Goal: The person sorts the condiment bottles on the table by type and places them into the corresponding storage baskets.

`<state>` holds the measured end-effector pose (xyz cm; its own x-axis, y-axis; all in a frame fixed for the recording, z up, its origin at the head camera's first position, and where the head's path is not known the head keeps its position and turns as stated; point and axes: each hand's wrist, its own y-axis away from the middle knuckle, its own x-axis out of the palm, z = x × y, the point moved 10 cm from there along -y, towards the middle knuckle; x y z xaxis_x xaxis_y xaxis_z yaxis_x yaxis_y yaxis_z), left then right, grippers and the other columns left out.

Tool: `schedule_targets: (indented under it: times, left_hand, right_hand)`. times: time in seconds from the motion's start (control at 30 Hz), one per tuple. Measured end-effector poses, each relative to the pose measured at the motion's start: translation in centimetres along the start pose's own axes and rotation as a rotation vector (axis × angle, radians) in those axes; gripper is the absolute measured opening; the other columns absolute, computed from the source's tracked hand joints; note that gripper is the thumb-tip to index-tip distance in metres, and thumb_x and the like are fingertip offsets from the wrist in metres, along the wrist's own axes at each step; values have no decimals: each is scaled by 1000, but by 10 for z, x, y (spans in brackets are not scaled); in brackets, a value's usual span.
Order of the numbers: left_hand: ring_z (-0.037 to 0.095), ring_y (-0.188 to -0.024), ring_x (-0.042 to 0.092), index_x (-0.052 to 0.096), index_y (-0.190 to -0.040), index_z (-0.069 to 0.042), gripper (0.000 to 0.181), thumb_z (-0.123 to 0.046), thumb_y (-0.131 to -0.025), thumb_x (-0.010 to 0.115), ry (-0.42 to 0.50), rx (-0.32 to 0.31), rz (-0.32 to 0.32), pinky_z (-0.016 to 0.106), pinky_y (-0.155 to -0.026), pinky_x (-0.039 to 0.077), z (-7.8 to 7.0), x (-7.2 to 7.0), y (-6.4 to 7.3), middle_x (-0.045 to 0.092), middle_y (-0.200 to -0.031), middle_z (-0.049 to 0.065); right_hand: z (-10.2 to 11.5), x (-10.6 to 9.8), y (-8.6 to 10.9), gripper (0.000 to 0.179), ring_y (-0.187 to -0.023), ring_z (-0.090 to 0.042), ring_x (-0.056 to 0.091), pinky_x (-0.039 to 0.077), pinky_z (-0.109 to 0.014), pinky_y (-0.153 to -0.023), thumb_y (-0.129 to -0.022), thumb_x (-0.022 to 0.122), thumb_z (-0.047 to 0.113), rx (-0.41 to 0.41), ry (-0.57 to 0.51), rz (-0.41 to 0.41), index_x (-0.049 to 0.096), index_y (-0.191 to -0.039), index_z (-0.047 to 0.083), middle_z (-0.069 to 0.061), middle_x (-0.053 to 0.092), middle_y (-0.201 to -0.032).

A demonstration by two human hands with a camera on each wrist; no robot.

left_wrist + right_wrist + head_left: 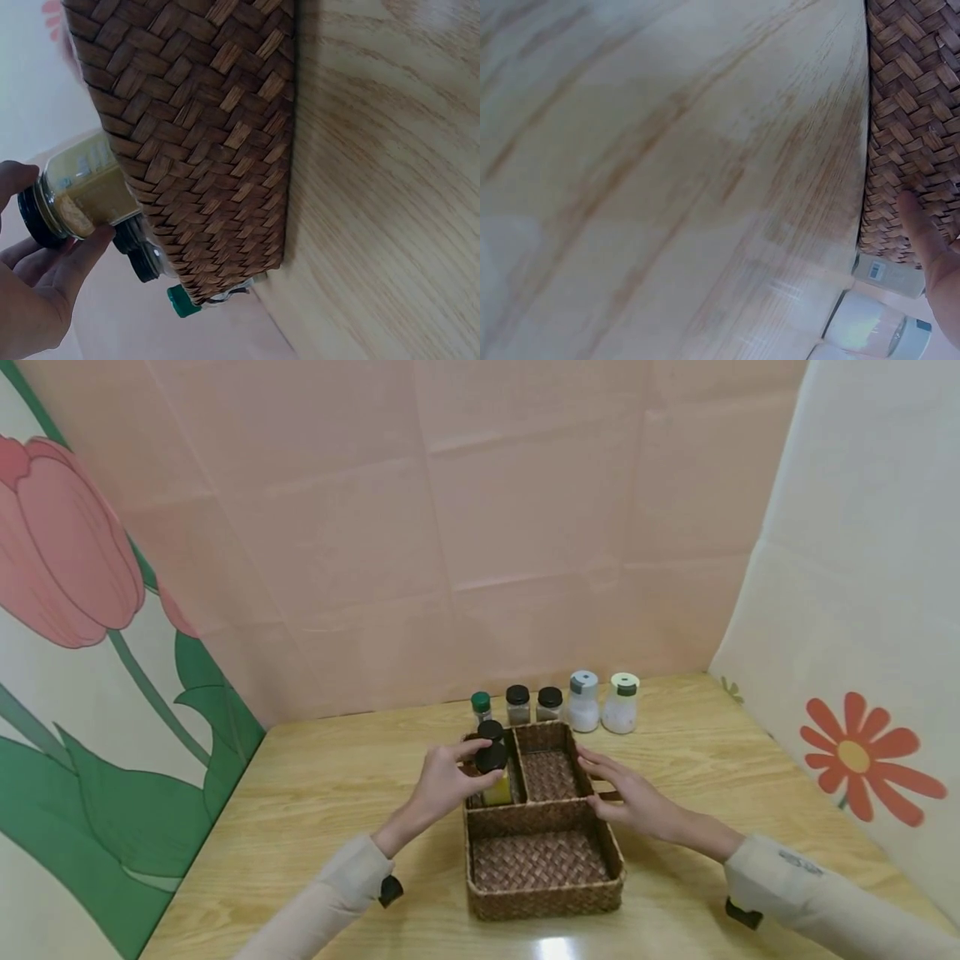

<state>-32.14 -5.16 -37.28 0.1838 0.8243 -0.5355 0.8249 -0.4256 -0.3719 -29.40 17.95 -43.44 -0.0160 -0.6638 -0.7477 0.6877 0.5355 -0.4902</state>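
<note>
A brown woven basket (543, 906) with three compartments stands on the table. My left hand (442, 781) pinches a spice jar (86, 187) with a black lid and yellowish powder by its upper part. The jar's lower end is down in the back left compartment, hidden by the basket wall in the left wrist view. Just behind it in that compartment is another black-lidded jar (491, 729). On the basket's right side rests my right hand (637, 797), its fingers along the outer wall and at the rim.
Behind the basket stand a green-capped bottle (481, 703), two black-lidded jars (518, 703) (550, 702), a grey-topped white shaker (583, 702) and a shaker with a pale green top (621, 703). A pink cloth backdrop (480, 568) rises at the table's far edge.
</note>
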Motion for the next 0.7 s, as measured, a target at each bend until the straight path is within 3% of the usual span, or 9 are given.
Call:
schedule_targets:
  times: [0.2,0.5,0.7]
  left_hand:
    - [11,-68,68,66,-127,1,47,-20,-87,78,-44,7,6,24,-60,55,0,4,3,74,-96,12]
    - [6,-52,62,67,-126,1,46,-20,-87,78,-68,23,-8,24,-49,51,2,6,3,74,-94,14]
    - [4,-54,63,67,-126,1,47,-23,-87,78,-49,40,4,23,-51,52,4,9,7,74,-93,16]
  right_hand:
    - [-1,2,1,57,-118,-41,56,52,-49,-86,-89,66,-1,0,-37,7,44,-139,-16,-30,36,-150]
    - [-5,1,0,58,-118,-41,57,53,-49,-85,-90,66,-1,6,-39,1,43,-141,-15,-30,36,-150]
    - [-3,1,0,58,-116,-39,58,52,-49,-88,-89,67,0,-3,-14,-3,45,-139,-15,-29,38,-149]
